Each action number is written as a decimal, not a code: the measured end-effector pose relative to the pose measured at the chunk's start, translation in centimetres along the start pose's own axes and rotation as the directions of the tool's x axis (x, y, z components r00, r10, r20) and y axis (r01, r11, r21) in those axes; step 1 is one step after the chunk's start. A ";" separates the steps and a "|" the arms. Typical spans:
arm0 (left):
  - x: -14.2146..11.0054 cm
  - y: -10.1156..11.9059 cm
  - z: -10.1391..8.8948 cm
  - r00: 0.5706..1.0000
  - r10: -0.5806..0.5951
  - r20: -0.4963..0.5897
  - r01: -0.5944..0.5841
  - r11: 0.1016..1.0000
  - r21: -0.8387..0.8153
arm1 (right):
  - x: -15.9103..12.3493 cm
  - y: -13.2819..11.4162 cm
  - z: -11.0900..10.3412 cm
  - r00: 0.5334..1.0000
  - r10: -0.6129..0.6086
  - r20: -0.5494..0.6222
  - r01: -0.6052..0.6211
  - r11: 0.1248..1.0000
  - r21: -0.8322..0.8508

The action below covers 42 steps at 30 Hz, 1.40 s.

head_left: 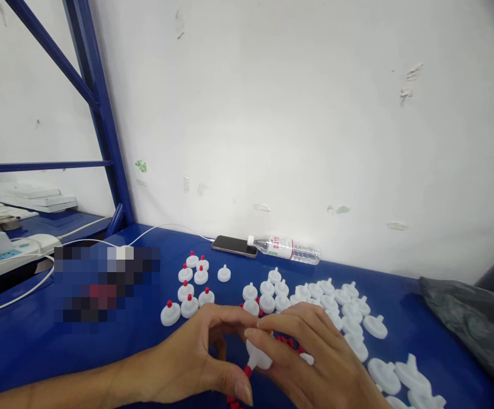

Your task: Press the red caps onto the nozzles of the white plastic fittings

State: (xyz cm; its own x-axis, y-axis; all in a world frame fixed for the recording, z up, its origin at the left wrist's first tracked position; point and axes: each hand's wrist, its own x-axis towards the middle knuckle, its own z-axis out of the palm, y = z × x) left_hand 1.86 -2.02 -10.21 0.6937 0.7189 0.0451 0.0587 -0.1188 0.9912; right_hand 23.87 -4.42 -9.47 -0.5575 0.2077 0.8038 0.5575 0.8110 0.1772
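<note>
Between my two hands is a white plastic spout cap (259, 357), a round disc with a narrow neck, tilted so the neck points down and left. A small red tip (247, 371) sits on the end of that neck. My right hand (315, 358) is closed on the disc, thumb and fingers at its edge. My left hand (213, 355) curls around the other side, its thumb against the red tip and its forefinger by the top of the disc. Loose red tips (287, 342) lie on the blue table (145, 346), partly hidden by my hands.
Several white caps with red tips (189, 307) stand at the left; many bare white caps (351, 309) spread to the right. Behind lie a phone (234, 246) on a cable and a plastic water bottle (287, 249). A dark plastic bag (472, 324) is at the right edge.
</note>
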 end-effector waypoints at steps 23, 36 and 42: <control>1.0 -0.9 -0.3 0.990 0.022 -0.140 -0.027 0.999 -0.034 | -0.3 0.4 0.3 0.982 -0.030 0.187 0.047 0.995 -0.086; 1.0 -1.4 -0.3 0.993 0.009 -0.120 -0.019 0.996 -0.084 | -0.9 0.3 0.5 0.972 -0.002 0.235 0.026 0.995 -0.098; 1.2 -1.6 -0.6 0.990 -0.012 -0.139 0.001 0.997 -0.076 | -1.1 0.2 0.6 0.972 -0.010 0.233 0.034 0.995 -0.098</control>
State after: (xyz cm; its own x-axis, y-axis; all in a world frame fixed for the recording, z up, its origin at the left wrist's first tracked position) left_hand 2.17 -0.55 -11.64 0.5864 0.8085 0.0499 0.0046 -0.0650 0.9979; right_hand 24.21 -4.16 -10.70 -0.6909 0.3212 0.6477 0.5960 0.7601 0.2589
